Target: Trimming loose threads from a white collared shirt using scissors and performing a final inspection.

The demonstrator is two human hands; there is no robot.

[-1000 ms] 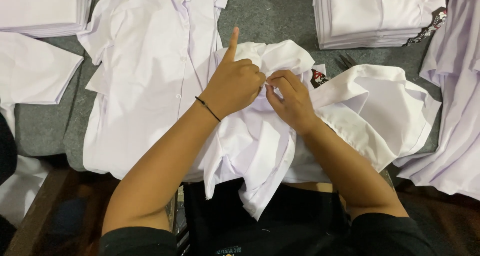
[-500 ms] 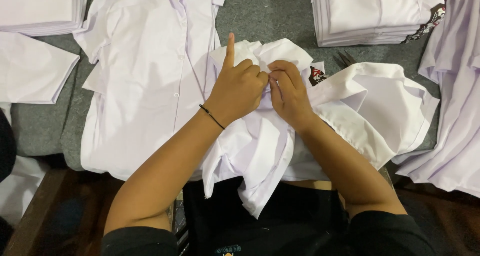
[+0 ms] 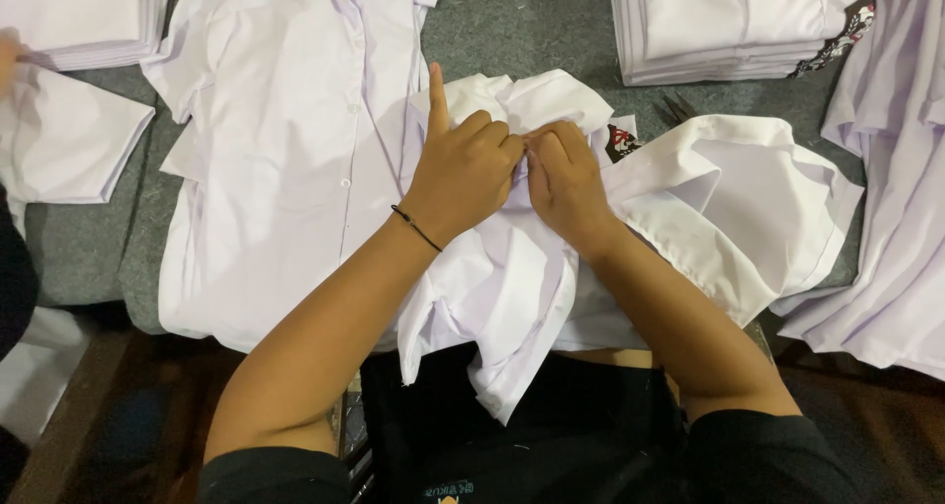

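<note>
— Where is the shirt the hands are on?

— Bunched on the grey surface, right in front of the person, its lower part hanging off the near edge over the lap. It lies on the right half of a flat shirt that is spread out to the left, button line running near to far.

— And the hands?

— Both meet at the far, collar end of the bunched shirt. The left hand is curled closed on the cloth, with one finger sticking straight up toward the far side. The right hand is pinched shut on the same fold, fingertips touching those of the left.

— Which hand is nearer the cloth?

— Neither; both grip it at one spot. The shirt's long axis runs from that spot back toward the body, so the rest of it lies near of the hands, under the forearms.

— What else is around?

— A sleeve fans out to the right. A folded stack sits far right, another stack far left, loose shirts at the right edge.
</note>
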